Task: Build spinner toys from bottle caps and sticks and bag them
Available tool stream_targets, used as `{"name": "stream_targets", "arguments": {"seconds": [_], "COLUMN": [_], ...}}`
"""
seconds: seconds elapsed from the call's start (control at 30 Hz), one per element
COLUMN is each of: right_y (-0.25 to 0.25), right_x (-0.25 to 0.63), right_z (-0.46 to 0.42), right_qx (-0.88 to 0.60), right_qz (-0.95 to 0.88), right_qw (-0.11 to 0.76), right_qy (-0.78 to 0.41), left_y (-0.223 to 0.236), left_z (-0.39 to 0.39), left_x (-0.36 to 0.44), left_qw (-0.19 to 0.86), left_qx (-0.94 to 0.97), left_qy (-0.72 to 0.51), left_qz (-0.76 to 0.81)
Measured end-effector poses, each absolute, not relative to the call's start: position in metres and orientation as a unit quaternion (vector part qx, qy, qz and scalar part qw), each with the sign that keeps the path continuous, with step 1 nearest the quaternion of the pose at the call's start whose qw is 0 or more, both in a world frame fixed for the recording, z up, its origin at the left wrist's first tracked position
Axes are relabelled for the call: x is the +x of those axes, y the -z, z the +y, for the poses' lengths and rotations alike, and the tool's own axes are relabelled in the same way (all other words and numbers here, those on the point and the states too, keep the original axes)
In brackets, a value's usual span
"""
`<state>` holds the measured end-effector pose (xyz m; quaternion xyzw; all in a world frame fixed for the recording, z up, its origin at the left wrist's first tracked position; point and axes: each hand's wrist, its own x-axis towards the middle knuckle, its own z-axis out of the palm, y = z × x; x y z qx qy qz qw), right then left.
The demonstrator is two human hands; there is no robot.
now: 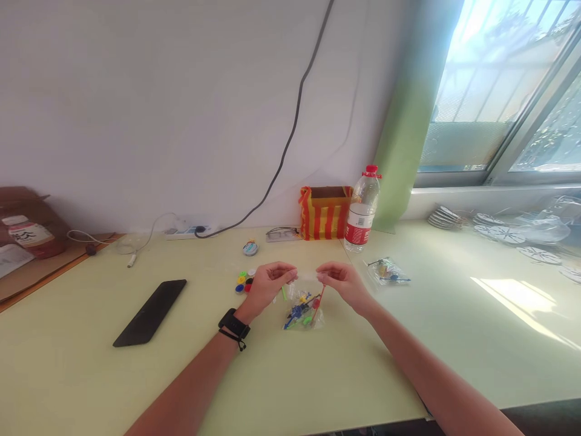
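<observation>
Left grip (271, 284), right grip (344, 283) pinched on clear bag (320, 318), just below and between them; blue, green, yellow, red bits (297, 311) inside. Bottle (365, 191) beyond right grip: red-white label (358, 225), unreadable.

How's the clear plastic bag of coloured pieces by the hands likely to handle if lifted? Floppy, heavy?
Probably floppy: the clear plastic bag looks like thin, creased film. Likely light, since the coloured pieces inside look small and slim. They lie jumbled at different angles, so the load may shift as it lifts.
</observation>
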<state>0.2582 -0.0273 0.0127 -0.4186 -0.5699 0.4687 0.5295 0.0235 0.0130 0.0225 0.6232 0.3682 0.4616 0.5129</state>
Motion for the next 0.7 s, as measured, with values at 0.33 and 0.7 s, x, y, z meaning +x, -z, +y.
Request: {"name": "stream_targets", "arguments": {"seconds": [0.33, 0.7], "right_y": [-0.014, -0.0191], "right_x": [0.2603, 0.2595], "right_z": [-0.0266, -0.0308], "right_qx": [-0.42, -0.403], "right_qz": [-0.551, -0.574], "right_qw": [0.548, 0.551], "right_qy": [-0.469, -0.453], "left_y": [-0.0227, -0.0171], "left_z": [0.0125, 0.0138], "left_x": [0.0215, 0.024], "left_qw": [0.544, 0.54], "left_qx": [0.617, 0.602], "left_qy": [-0.444, -0.471], "left_qz": [0.355, 0.353]}}
